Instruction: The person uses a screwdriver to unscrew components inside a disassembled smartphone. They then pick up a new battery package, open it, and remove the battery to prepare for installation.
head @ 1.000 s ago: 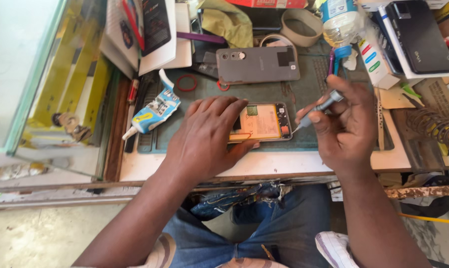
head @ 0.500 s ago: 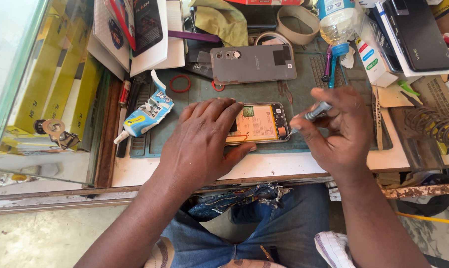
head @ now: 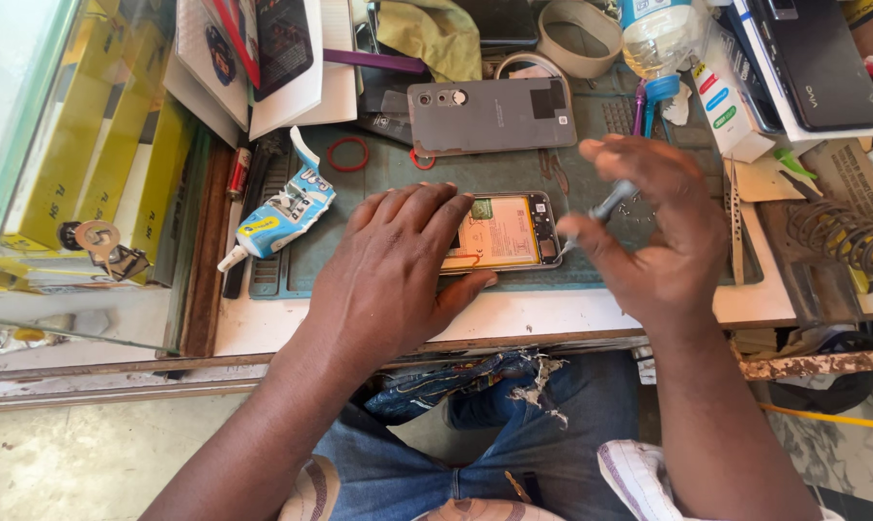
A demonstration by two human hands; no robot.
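Note:
An opened phone (head: pixel 509 232) with its orange insides showing lies on a green work mat (head: pixel 378 174). My left hand (head: pixel 398 265) lies flat over the phone's left part and holds it down. My right hand (head: pixel 649 227) pinches a small blue-handled screwdriver (head: pixel 605 205), its tip at the phone's right end. The phone's grey back cover (head: pixel 489 114) lies on the mat just behind.
A blue and white glue tube (head: pixel 282 207) and a red rubber ring (head: pixel 347 152) lie left on the mat. A tape roll (head: pixel 579 37), a bottle (head: pixel 660 29), a dark phone (head: pixel 817 58), tweezers (head: pixel 735 222) and a soldering iron (head: pixel 846 236) crowd the back and right.
My right hand has turned the screwdriver at the phone's right end and is blurred with motion. My left hand has stayed on the phone. The camera has shifted slightly.

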